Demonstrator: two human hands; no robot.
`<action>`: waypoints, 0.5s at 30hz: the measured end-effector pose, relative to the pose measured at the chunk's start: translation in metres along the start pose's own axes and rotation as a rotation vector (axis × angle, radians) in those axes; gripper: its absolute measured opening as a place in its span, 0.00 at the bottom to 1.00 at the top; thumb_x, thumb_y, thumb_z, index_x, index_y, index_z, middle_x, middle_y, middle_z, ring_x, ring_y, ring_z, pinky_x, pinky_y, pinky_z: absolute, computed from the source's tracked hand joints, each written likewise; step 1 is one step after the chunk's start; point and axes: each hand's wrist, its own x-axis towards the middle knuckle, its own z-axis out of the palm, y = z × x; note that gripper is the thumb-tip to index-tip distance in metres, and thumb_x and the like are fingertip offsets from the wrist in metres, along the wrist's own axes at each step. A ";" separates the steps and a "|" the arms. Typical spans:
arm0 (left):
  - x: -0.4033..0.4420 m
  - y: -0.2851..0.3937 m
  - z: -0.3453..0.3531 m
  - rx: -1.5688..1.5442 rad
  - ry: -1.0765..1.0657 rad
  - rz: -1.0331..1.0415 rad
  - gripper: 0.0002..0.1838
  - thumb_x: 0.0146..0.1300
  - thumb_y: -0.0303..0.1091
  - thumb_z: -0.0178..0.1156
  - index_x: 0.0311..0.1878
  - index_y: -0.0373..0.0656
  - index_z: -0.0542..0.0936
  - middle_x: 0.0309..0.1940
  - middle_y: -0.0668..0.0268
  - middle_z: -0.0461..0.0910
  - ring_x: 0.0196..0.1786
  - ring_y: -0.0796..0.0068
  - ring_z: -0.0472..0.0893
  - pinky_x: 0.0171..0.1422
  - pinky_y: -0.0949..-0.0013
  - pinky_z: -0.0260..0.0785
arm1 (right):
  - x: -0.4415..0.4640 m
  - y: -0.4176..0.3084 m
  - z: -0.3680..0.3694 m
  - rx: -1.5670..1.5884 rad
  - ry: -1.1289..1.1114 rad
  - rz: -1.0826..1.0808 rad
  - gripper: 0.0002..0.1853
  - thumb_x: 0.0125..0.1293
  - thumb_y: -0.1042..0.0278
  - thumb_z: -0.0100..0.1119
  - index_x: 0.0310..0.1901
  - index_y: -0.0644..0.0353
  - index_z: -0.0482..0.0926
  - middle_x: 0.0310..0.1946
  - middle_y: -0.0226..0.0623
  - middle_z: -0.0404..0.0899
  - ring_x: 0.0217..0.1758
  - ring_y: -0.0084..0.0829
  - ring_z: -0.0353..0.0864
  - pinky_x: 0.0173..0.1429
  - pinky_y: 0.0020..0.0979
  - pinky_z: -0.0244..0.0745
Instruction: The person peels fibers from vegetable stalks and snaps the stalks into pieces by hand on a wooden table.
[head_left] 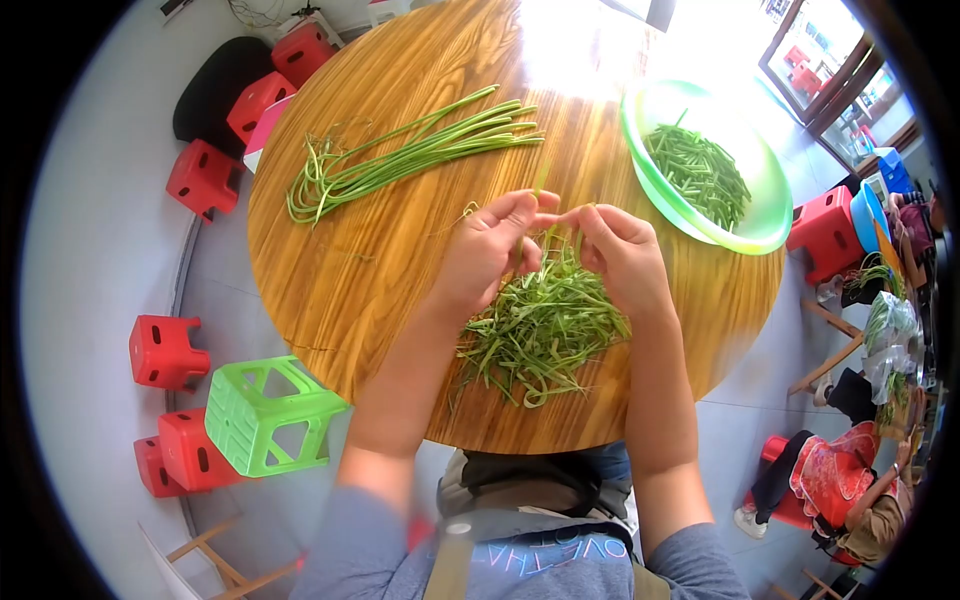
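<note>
My left hand [490,250] and my right hand [622,252] are close together over the round wooden table, thumbs and fingers pinched on a thin green stem [541,180] between them. Below them lies a loose pile of green scraps and thin leaves [550,325]. Long green stalks [420,150] lie in a bundle at the upper left of the table. At the upper right, a light green basin [655,190] holds short cut green pieces [698,172].
The wooden table [330,270] has a rounded edge. A green stool [235,420] and several red stools [168,352] stand on the left. At the lower right a seated person [840,475] in a red patterned apron is near bagged greens [892,335].
</note>
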 end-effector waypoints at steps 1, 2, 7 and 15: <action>0.000 -0.003 0.000 0.033 -0.016 -0.017 0.15 0.70 0.39 0.48 0.47 0.36 0.75 0.28 0.68 0.78 0.19 0.85 0.67 0.24 0.81 0.59 | 0.000 -0.001 0.000 0.016 -0.003 -0.009 0.14 0.67 0.61 0.55 0.37 0.64 0.82 0.17 0.21 0.67 0.21 0.13 0.63 0.26 0.17 0.58; 0.000 -0.005 0.000 0.065 -0.031 -0.034 0.15 0.70 0.40 0.48 0.47 0.36 0.75 0.26 0.69 0.77 0.18 0.86 0.66 0.23 0.82 0.58 | 0.000 -0.002 0.000 0.032 -0.006 -0.018 0.14 0.67 0.61 0.55 0.38 0.64 0.82 0.17 0.21 0.68 0.21 0.13 0.63 0.26 0.17 0.58; 0.005 -0.003 -0.014 0.055 -0.028 -0.036 0.14 0.70 0.38 0.50 0.44 0.35 0.76 0.17 0.77 0.63 0.16 0.90 0.58 0.18 0.83 0.50 | 0.001 -0.007 -0.002 -0.001 0.200 -0.048 0.14 0.67 0.61 0.55 0.39 0.64 0.82 0.19 0.23 0.69 0.23 0.12 0.64 0.26 0.16 0.58; 0.002 -0.006 -0.008 0.265 -0.078 -0.048 0.13 0.68 0.34 0.51 0.47 0.34 0.76 0.19 0.79 0.65 0.19 0.91 0.61 0.22 0.84 0.50 | 0.011 -0.019 -0.016 0.917 0.575 -0.227 0.13 0.67 0.69 0.53 0.43 0.74 0.75 0.29 0.36 0.78 0.36 0.24 0.79 0.40 0.16 0.80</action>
